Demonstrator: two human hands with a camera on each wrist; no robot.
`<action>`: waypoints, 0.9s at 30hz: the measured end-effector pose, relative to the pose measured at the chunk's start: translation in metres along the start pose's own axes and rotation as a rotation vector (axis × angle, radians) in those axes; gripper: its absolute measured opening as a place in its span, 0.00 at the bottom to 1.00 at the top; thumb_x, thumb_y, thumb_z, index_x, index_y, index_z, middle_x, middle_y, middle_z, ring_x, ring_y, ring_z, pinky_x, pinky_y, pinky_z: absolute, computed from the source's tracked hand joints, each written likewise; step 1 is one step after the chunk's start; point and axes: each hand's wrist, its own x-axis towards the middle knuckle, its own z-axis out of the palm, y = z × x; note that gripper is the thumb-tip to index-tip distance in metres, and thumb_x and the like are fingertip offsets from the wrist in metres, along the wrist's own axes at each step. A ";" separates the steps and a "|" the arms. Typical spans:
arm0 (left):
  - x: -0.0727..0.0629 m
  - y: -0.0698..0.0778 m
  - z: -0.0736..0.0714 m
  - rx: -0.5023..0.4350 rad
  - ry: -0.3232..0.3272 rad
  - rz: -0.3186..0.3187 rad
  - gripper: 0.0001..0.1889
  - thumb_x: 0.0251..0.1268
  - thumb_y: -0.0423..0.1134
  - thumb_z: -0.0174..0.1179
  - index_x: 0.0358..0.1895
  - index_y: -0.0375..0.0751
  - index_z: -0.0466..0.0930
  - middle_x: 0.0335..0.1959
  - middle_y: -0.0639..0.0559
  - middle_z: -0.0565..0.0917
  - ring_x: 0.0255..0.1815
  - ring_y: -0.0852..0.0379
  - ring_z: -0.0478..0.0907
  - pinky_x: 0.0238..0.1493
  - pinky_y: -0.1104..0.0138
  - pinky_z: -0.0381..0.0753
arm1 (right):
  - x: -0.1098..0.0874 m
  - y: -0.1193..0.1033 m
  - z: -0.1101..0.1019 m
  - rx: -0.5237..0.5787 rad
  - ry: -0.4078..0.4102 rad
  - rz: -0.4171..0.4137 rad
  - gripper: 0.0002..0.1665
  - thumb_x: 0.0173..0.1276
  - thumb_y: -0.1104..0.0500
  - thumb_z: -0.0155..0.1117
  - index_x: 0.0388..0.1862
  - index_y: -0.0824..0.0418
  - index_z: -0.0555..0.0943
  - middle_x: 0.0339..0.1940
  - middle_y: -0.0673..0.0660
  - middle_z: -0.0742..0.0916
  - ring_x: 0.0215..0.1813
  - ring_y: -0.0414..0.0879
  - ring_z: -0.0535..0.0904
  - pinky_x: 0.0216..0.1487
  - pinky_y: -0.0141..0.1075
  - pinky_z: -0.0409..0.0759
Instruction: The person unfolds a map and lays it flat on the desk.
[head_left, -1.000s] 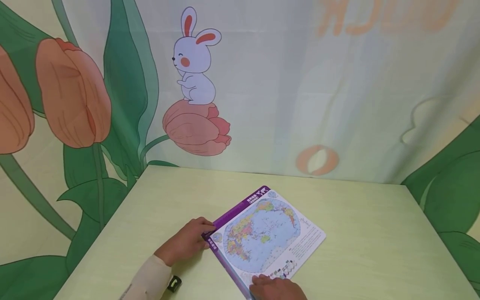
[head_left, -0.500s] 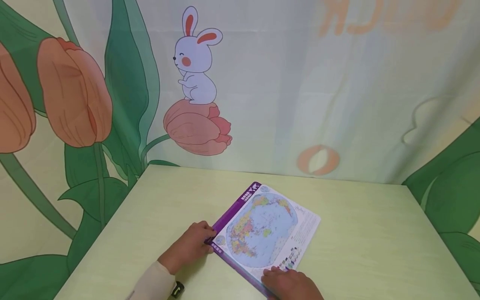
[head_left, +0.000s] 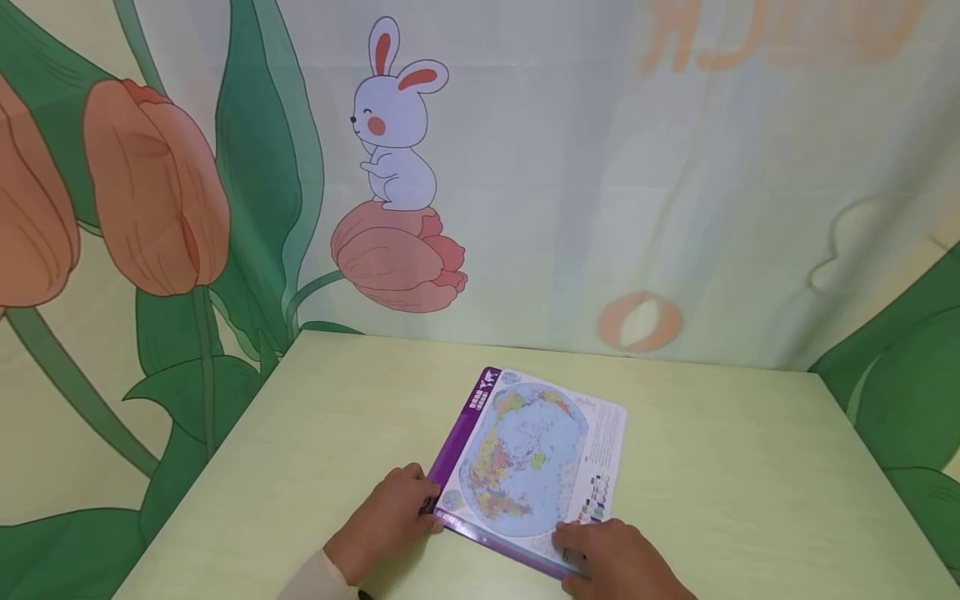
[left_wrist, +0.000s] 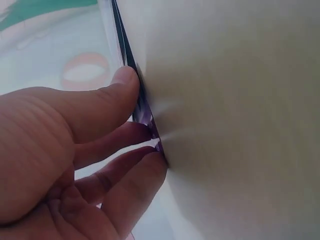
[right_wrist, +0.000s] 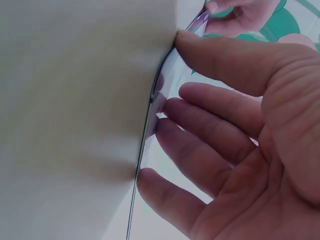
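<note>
A flat world map board [head_left: 525,458] with a purple border lies slightly tilted on the pale table. My left hand [head_left: 390,515] grips its near left corner. In the left wrist view the left thumb [left_wrist: 110,107] presses the thin edge, while the fingers bend around the corner. At the near right corner is my right hand [head_left: 618,558], its fingers partly over the printed face and its thumb at the near edge. The right wrist view shows the right thumb [right_wrist: 215,57] against that edge and the bent fingers spread along the board. Its underside is hidden.
The pale yellow-green table [head_left: 720,467] extends around the board on all sides. Behind it hangs a curtain [head_left: 540,183] printed with tulips and a white rabbit.
The board has turned counter-clockwise, its far corner swinging left. My right hand has slid right along with the near corner, and my left hand has shifted slightly right and nearer.
</note>
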 end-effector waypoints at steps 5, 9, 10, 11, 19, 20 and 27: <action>-0.005 0.012 0.005 0.018 -0.001 -0.046 0.13 0.56 0.44 0.79 0.35 0.41 0.88 0.31 0.54 0.73 0.33 0.58 0.66 0.35 0.65 0.72 | 0.000 0.013 -0.007 0.001 0.019 0.001 0.16 0.60 0.49 0.82 0.45 0.42 0.85 0.35 0.40 0.86 0.29 0.38 0.72 0.33 0.31 0.72; -0.008 0.025 0.008 -0.011 -0.029 -0.117 0.12 0.58 0.46 0.78 0.34 0.41 0.89 0.32 0.54 0.74 0.34 0.57 0.67 0.38 0.64 0.74 | 0.003 0.024 -0.010 -0.045 0.039 0.006 0.19 0.58 0.45 0.83 0.46 0.40 0.85 0.34 0.38 0.85 0.31 0.38 0.73 0.37 0.32 0.74; -0.009 0.028 0.008 -0.011 -0.036 -0.134 0.13 0.59 0.46 0.78 0.33 0.41 0.89 0.32 0.55 0.74 0.34 0.58 0.68 0.39 0.64 0.75 | 0.004 0.026 -0.010 -0.056 0.047 -0.001 0.19 0.58 0.45 0.83 0.45 0.40 0.85 0.34 0.38 0.85 0.31 0.38 0.74 0.37 0.32 0.74; -0.010 0.030 0.009 -0.007 -0.041 -0.146 0.13 0.59 0.47 0.77 0.33 0.41 0.88 0.33 0.55 0.74 0.34 0.58 0.68 0.39 0.64 0.75 | 0.004 0.028 -0.010 -0.063 0.055 -0.010 0.18 0.58 0.45 0.83 0.45 0.40 0.85 0.34 0.37 0.85 0.31 0.37 0.74 0.37 0.31 0.74; -0.003 0.028 0.011 -0.018 -0.050 -0.174 0.10 0.55 0.41 0.80 0.37 0.41 0.91 0.30 0.56 0.73 0.32 0.60 0.68 0.37 0.66 0.75 | 0.003 0.031 -0.011 -0.093 0.086 -0.046 0.18 0.58 0.46 0.83 0.46 0.43 0.86 0.35 0.40 0.87 0.32 0.37 0.74 0.37 0.32 0.74; -0.002 0.026 0.010 -0.031 -0.060 -0.185 0.11 0.56 0.40 0.80 0.39 0.41 0.92 0.30 0.56 0.73 0.32 0.60 0.68 0.37 0.66 0.75 | 0.003 0.031 -0.011 -0.106 0.086 -0.037 0.19 0.58 0.46 0.82 0.47 0.43 0.87 0.38 0.41 0.89 0.34 0.37 0.76 0.39 0.33 0.77; 0.003 0.015 0.008 -0.141 -0.073 -0.199 0.13 0.55 0.37 0.80 0.43 0.41 0.91 0.32 0.56 0.75 0.35 0.59 0.70 0.40 0.66 0.76 | 0.002 0.021 -0.008 -0.154 0.071 0.009 0.30 0.60 0.45 0.80 0.62 0.48 0.88 0.67 0.48 0.88 0.66 0.54 0.85 0.61 0.53 0.84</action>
